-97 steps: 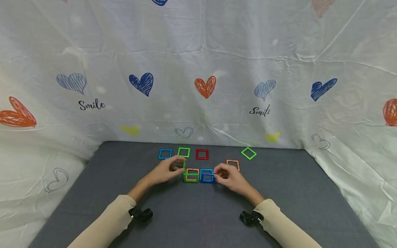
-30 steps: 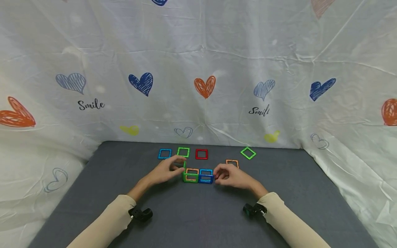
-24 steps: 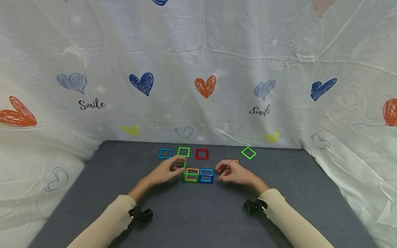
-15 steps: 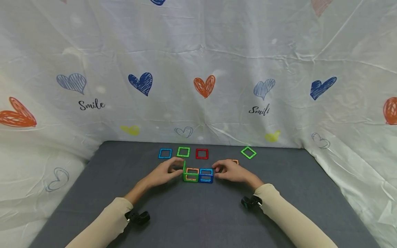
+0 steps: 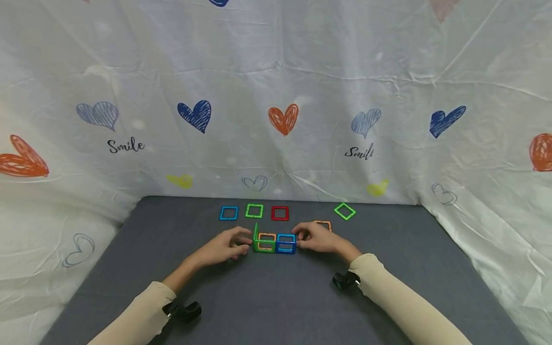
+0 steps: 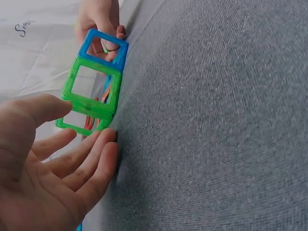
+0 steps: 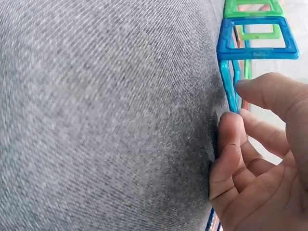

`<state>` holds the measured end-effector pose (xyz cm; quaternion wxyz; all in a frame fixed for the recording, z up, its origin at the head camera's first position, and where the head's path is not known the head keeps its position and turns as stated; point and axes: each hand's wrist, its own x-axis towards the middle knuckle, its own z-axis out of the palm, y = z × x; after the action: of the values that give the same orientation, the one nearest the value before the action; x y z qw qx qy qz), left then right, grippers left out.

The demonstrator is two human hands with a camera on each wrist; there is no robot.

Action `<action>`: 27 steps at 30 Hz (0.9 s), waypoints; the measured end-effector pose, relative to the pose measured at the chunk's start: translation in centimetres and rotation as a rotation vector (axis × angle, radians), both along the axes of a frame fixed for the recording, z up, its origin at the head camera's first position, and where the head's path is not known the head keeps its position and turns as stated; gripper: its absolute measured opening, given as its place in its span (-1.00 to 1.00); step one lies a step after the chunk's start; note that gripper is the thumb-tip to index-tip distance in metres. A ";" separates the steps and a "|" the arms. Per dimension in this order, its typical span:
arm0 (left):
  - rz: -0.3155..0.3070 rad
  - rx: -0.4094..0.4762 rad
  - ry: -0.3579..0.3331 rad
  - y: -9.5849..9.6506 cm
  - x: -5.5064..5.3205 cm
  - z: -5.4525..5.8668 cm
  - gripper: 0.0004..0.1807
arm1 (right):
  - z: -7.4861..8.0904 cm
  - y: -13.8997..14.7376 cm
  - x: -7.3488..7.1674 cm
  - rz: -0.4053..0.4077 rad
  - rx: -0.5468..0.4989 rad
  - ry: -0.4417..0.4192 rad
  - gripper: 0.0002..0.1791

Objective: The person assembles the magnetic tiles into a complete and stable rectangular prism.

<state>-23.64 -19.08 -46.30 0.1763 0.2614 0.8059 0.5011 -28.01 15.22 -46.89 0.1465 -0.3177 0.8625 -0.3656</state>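
Observation:
Magnetic tile frames stand joined mid-table: an orange tile (image 5: 266,234) and a blue flat tile (image 7: 226,83) lie side by side. Along their near edge rise a green upright tile (image 6: 117,91) and a blue upright tile (image 7: 260,53); another green tile (image 5: 256,230) stands at the left end. My left hand (image 5: 225,247) hovers just left of that end tile, fingers loosely bent and holding nothing. At the structure's right end my right hand (image 5: 318,237) has its thumb and curled fingers around the edge of the flat blue tile. That hand partly hides the contact.
Loose tiles lie farther back: a blue one (image 5: 228,219), a green one (image 5: 254,217), a red one (image 5: 280,219) and a turned green one (image 5: 345,219). An orange loose tile (image 5: 323,222) lies partly behind my right hand. A white heart-printed cloth (image 5: 284,158) hangs behind the grey table (image 5: 276,306).
The blue upright tile was set at the front edge and released by my right hand, which backed off and returned to the right end. My left hand has drawn away leftward from the green end tile.

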 end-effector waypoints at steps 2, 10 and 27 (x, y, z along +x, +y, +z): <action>-0.002 0.002 -0.019 0.1 0.1 0.1 -0.48 | -0.1 0.0 -0.1 0.001 -0.010 -0.010 -0.69; 0.031 0.008 -0.027 0.5 0.2 0.0 -0.50 | 0.0 0.0 -0.2 0.021 -0.036 -0.012 -0.71; 0.080 0.006 0.004 2.8 -0.3 0.1 -0.43 | 0.4 1.7 1.6 0.073 -0.066 -0.094 -0.73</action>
<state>-23.93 -16.32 -46.18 0.1536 0.2307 0.8146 0.5096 -26.44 16.92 -46.45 0.1896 -0.3361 0.8299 -0.4029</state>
